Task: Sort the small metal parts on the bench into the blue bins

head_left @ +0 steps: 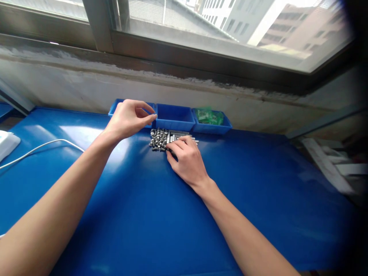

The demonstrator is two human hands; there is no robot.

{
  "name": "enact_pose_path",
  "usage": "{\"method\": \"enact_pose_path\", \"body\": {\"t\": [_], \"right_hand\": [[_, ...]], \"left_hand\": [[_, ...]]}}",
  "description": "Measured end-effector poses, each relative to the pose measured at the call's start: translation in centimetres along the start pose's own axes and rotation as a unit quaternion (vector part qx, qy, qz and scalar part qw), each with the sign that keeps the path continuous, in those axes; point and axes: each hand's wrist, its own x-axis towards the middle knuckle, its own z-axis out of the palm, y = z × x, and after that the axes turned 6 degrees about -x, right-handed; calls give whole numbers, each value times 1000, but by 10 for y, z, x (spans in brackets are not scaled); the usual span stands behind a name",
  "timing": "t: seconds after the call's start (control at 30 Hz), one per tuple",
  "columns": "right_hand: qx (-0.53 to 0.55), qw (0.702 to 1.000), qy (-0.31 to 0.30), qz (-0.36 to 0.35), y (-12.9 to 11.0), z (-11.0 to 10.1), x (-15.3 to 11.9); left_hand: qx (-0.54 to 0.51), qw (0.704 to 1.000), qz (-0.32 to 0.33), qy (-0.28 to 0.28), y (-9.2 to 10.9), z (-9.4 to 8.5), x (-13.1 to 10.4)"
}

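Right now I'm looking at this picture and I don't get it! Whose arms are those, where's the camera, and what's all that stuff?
There's no machine here: these are a person's own bare hands. The camera sits on that person's head, looking forward and down, so you see what they see.

On the blue table lie small dark metal pieces beside silvery bars. Behind them stand three blue bins; the one on the right has green packets inside.

The left hand is up by the left bin, thumb and finger close together. The right hand is at the bars. I can't tell whether either holds anything.
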Motion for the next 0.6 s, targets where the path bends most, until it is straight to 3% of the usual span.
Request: {"method": "enact_pose_path", "body": {"t": [0.33,0.6], "right_hand": [[31,999,13,4,1,5,1],[28,999,-14,-42,1,8,2]], "left_hand": [[13,999,19,-31,0,7,-2],[15,999,18,-40,1,6,-2]]}}
